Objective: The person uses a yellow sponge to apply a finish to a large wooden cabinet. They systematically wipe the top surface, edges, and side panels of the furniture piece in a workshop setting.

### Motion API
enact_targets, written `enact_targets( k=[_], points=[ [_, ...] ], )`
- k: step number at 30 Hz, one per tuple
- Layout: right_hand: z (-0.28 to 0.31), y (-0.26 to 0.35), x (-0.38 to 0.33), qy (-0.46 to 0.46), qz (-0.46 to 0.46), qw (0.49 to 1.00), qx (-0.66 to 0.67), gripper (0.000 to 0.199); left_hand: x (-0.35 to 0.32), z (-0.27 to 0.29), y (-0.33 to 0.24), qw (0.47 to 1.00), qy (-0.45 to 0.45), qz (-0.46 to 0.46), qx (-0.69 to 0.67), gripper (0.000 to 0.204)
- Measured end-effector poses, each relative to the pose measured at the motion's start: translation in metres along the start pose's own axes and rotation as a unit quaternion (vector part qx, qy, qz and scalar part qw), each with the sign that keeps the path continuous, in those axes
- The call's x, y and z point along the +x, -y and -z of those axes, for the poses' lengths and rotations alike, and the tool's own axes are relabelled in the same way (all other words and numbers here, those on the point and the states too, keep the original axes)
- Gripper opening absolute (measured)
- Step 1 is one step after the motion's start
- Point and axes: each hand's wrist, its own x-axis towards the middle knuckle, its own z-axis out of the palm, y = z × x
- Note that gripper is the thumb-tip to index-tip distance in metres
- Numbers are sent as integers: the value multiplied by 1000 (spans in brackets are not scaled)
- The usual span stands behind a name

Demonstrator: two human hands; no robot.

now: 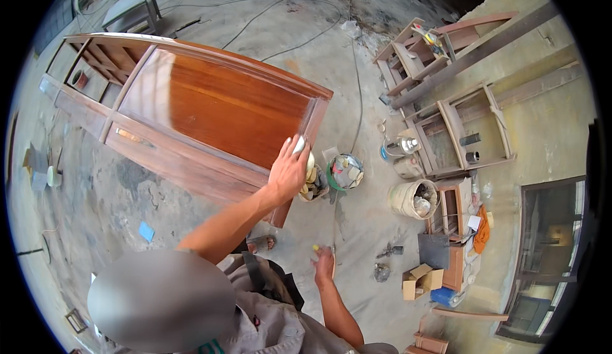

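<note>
The wooden furniture piece [185, 163] is situated ahead of the operator, broad face up, above the concrete floor [370, 233]; its supports are hidden. A white pad [299, 144] is held under the closed-in fingers of the left hand [288, 172] and is applied to the frame at the right end of the large panel [233, 115]. A small yellow piece [315, 247] appears to be pinched in the fingertips of the right hand [324, 266], which is held low, apart from the work. Surface rubbing is judged to be partly complete. The frame rails and the near side board are seen dull and pale, as if already abraded. The panel is largely glossy and red-brown, so its treatment may be outstanding, if required. Whether the pale area at its left end is dust or reflected light cannot be told. The corner under the left hand is judged unfinished.
</note>
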Motion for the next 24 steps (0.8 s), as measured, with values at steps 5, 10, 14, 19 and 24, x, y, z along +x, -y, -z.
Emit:
enact_targets(
  k=[5,10,14,19,24],
  points=[
    [-60,86,-19,38,124,991,-23,60,-121,44,4,988,144,-28,-53,72],
    [-157,149,-23,13,277,943,-184,56,-82,150,56,935,172,120,-286,59],
    [-209,153,6,-63,337,909,-236,63,-2,177,134,962,204,-114,-138,47],
    [-231,153,-14,-170,321,897,-253,57,96,180,203,931,231,-275,-57,48],
    [-224,149,-14,-265,338,848,-310,50,203,114,192,859,246,-449,2,58]
  ],
)
